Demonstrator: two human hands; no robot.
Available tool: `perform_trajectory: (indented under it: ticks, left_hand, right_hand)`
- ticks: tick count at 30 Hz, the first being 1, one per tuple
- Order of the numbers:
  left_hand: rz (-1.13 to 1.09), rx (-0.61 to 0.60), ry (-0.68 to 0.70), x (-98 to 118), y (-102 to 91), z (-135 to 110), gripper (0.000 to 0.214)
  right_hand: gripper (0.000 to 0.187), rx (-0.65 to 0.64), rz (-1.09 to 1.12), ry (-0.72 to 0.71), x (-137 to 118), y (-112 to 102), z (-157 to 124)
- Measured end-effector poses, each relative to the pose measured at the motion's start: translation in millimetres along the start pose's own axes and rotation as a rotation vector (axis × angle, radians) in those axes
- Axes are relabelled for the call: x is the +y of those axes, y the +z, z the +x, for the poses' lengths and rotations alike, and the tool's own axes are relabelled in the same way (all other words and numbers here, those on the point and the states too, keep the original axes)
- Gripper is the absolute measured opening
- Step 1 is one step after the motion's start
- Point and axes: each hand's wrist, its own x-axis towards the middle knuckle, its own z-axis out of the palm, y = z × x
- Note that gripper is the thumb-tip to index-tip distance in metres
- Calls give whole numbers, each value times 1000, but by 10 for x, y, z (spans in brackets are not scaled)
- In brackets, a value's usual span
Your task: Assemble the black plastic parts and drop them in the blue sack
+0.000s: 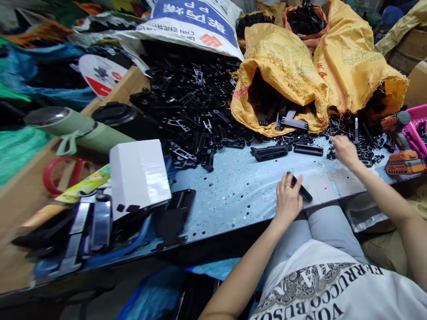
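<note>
On the blue work surface, a long narrow black plastic part (304,192) lies aslant. My left hand (287,198) holds it down, fingers and thumb around its upper end. Farther right, my right hand (346,151) is at the edge of a pile of small dark parts and screws (368,149). Its fingertips are closed together, and whatever is between them is too small to make out. Just beyond my left hand lie a black slotted assembly (271,152) and another black bar-shaped piece (308,150).
An orange cordless drill (402,146) stands at the right beside a pink basket (416,118). Yellow woven sacks (280,58) spill black parts. A heap of black parts (196,106) fills the back left. A white box (140,173), red-handled scissors (46,175) and green bottle (80,129) sit left.
</note>
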Motion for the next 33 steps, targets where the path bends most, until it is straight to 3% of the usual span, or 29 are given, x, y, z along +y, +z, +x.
perform_trajectory:
  ticks: [2,4,7,10,13,16,18,20,23,25,27,29,33]
  left_hand:
    - [95,-213,240,-32,-28,63,50]
    - [161,-356,353,-28,-64,159,48]
    - [270,-384,267,17,-107,259,47]
    - [335,-350,115,27,-122,249,46]
    - [279,-318,31,-8,-97,193,41]
    - [-82,-178,17,29,-39,201,53]
    - [-469,-77,-60,122,-2,268,58]
    - [-830,-36,-230,231,18,361,55]
    - [-1103,0,-500,324,6,452,51]
    - [-1123,28,-598,322,-20,441,50]
    - [-1080,-23,-595,286,-50,385,50]
    - [-929,-72,-470,221,-79,323,46]
    - [-359,-99,-84,5,-127,276,35]
  right_hand:
    - [31,120,-37,92,416,-174,300]
    - [24,247,-3,225,728,-270,529]
    - [15,311,117,318,987,-293,711]
    - [12,314,180,295,1028,-318,715]
    - [13,292,426,305,823,-395,524]
    - [25,170,768,373,355,-364,120]
    - [30,67,822,362,-36,-237,-222]
    - [36,-68,842,339,-407,-90,-560]
    - [45,-370,607,202,-795,-16,-945]
    - [43,-410,323,-5,-900,-95,-1073]
    - [37,-376,80,-209,-892,-213,-1090]
    - [35,-432,-66,-330,-805,-305,-1037]
    - [31,-694,-202,-458,-581,-323,-940]
